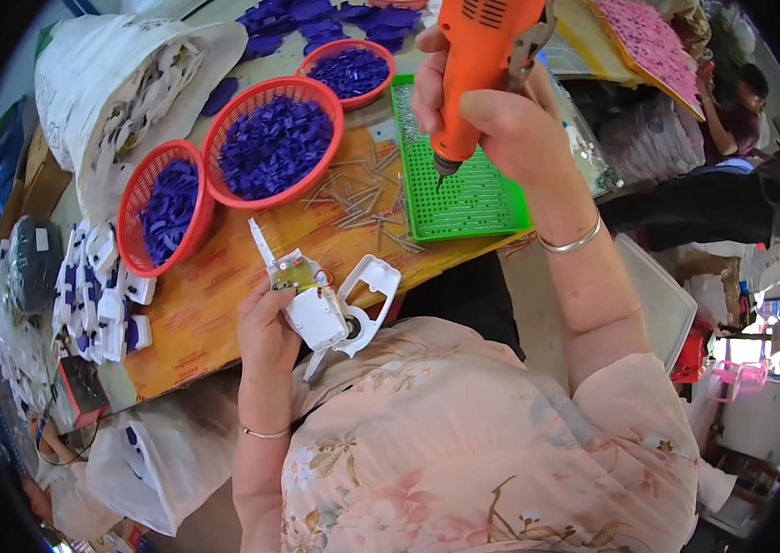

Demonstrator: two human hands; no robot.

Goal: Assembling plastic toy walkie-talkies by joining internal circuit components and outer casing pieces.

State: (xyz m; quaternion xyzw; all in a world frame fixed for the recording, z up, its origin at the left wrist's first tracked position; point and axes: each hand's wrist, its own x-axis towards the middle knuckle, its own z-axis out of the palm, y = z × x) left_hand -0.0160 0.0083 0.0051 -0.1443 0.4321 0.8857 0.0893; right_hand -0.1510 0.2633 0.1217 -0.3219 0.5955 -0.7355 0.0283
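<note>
My right hand (pixel 512 124) is wrapped round an orange electric screwdriver (pixel 478 69), its bit pointing down over the green tray (pixel 464 198). Small silvery screws fill the tray's far left part, and its perforated floor shows below them. In my left hand (pixel 270 327) is a white plastic toy shell (pixel 318 318), held close to my body above the table's front edge. The shell has a handle-like loop on its right, a long white strip sticking up, and an exposed part with wires and a yellowish-green piece. My left fingers partly hide its left side.
Three red baskets (pixel 270 187) of purple plastic pieces stand behind the shell. Loose metal pins (pixel 358 198) lie on the orange-brown table covering (pixel 196 323). White-and-purple assemblies (pixel 100 295) are piled at left, near a white sack (pixel 86 83). Other people are nearby at both sides.
</note>
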